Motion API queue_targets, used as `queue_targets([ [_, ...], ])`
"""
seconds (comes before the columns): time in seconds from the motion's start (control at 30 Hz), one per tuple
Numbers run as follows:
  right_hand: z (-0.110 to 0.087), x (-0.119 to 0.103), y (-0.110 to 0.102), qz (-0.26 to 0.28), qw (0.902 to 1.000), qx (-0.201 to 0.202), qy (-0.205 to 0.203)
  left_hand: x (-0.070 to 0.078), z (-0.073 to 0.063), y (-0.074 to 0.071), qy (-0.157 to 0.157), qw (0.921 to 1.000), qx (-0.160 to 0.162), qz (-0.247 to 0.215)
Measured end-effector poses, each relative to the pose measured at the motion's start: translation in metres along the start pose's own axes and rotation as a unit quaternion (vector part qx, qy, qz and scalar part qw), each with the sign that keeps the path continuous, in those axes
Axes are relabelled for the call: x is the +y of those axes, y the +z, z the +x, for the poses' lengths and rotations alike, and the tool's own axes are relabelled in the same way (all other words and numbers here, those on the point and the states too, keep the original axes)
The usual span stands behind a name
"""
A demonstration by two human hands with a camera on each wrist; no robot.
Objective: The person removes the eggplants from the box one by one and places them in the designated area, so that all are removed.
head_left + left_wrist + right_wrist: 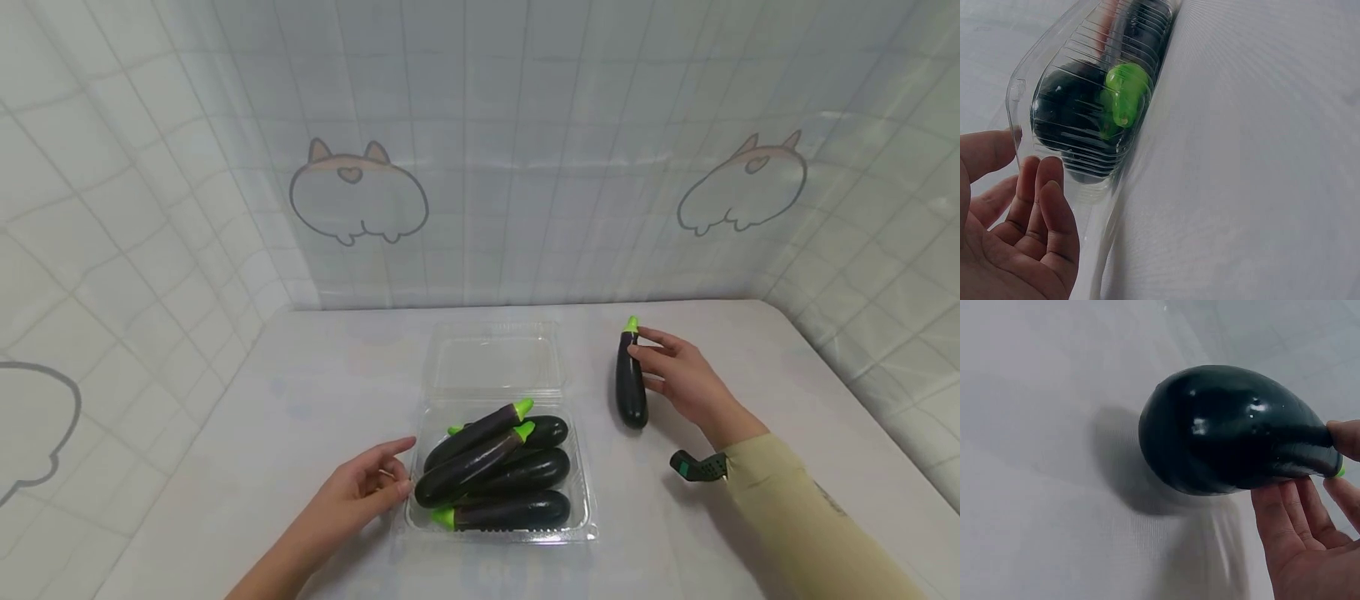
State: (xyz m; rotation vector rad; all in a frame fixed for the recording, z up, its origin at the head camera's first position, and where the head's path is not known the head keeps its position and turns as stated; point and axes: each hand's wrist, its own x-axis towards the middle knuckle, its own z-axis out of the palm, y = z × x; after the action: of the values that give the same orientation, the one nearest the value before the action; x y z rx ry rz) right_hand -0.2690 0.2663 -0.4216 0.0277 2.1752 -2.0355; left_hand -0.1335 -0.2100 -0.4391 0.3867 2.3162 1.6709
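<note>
My right hand (684, 379) pinches a dark purple eggplant (630, 382) near its bright green stem, thumb on one side and fingers on the other. The right wrist view shows its glossy rounded end (1210, 431) facing the camera, with a shadow on the table beside it. A clear plastic clamshell box (588, 521) holds several more eggplants (517, 471), piled at different angles. At the box's left side is my left hand (356, 492), its fingers loosely bent. In the left wrist view, the thumb and fingertips touch the box's rim (1011, 103).
The box's transparent lid (495, 358) lies folded back behind it. A white cloth covers the table (337, 358). Pale gridded curtains (510, 167) with cartoon animal prints stand at the back and sides. A dark wrist device (697, 467) juts from the right sleeve.
</note>
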Motion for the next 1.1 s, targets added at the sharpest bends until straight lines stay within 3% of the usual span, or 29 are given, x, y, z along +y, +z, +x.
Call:
queue_targets([
  [0.5,0.029,0.007,0.005,-0.055,0.9981,0.014,0.026,0.001,0.000,-0.002,-0.007,1.0000,-0.001,-0.003],
  [0.87,0.043,0.003,0.010,-0.092,0.9921,0.038,0.077,-0.002,0.002,-0.003,-0.005,1.0000,-0.005,-0.004],
  [1.1,0.052,0.005,0.010,-0.129,0.9872,0.033,0.088,-0.001,0.002,-0.004,-0.011,0.9999,-0.006,-0.005],
])
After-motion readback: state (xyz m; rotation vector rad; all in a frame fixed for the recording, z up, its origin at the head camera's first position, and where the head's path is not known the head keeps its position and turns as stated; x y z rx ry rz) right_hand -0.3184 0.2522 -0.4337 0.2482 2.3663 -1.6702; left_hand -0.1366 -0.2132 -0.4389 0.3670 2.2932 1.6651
